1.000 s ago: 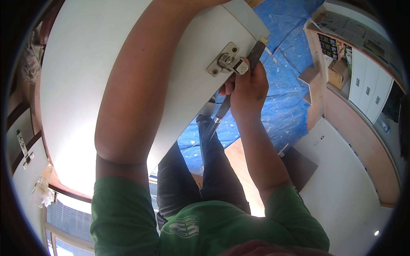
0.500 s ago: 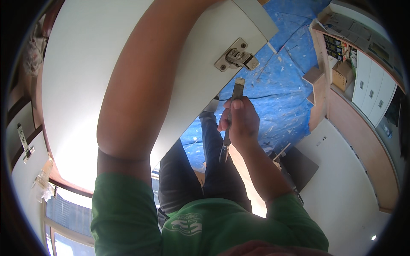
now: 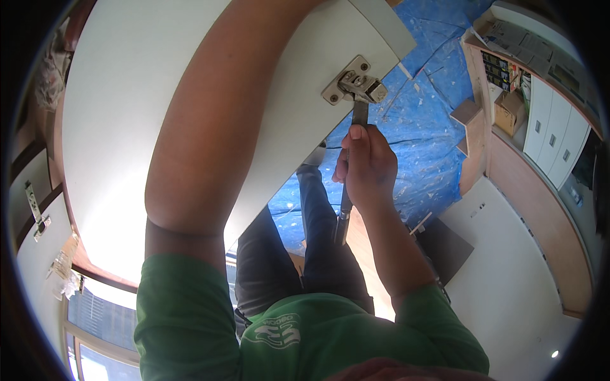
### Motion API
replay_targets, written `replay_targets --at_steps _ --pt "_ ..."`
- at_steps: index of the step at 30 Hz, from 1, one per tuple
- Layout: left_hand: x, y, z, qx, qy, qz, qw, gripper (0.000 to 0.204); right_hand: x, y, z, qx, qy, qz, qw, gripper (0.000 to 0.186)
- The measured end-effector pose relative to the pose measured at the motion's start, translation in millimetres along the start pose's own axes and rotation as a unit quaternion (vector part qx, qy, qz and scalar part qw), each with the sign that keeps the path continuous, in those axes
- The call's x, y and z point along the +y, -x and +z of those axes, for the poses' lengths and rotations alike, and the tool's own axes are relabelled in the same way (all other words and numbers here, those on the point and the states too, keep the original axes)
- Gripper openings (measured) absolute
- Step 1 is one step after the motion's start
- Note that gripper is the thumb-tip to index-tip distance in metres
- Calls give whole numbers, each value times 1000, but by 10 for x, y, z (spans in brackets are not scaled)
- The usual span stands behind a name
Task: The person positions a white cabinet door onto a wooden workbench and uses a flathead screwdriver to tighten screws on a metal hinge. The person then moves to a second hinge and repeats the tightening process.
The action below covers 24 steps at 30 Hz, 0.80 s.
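My right hand (image 3: 372, 162) is closed around a dark, flat-bladed chisel (image 3: 360, 115) with a metal end on its handle. The blade points away from me, and its tip meets the near side of a metal cabinet hinge (image 3: 359, 82); whether it goes under the hinge arm is hidden. Two screws show on the hinge plate, which sits at the edge of a white door panel (image 3: 298, 127). My left forearm (image 3: 203, 146) lies across the panel and runs out past the top edge, so my left hand is out of sight.
Below the panel, a blue plastic sheet (image 3: 419, 140) covers the floor. Cabinets with white drawers (image 3: 551, 136) and a cardboard box (image 3: 508, 113) stand at the right. Another hinge (image 3: 37, 213) shows on a panel at the far left.
My right hand has moved the chisel away from me and slightly right, bringing its tip from short of the hinge up against it. My left arm has barely moved.
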State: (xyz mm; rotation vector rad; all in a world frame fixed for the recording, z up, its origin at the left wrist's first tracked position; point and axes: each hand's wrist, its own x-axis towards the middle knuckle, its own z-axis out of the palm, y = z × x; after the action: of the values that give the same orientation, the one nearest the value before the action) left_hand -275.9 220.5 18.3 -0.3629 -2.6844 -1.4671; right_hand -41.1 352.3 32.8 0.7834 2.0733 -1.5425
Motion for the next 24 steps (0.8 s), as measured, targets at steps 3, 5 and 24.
replay_targets --at_steps 3,5,24 --pt "40 -7 -45 -9 6 8 1000 37 62 149 -42 -9 45 -2 999 37" --pt "18 -2 18 36 0 18 999 36 49 120 -49 -11 40 -2 999 37" --pt "10 -34 7 -2 -48 -1 999 38 211 66 -152 6 118 -52 992 29"
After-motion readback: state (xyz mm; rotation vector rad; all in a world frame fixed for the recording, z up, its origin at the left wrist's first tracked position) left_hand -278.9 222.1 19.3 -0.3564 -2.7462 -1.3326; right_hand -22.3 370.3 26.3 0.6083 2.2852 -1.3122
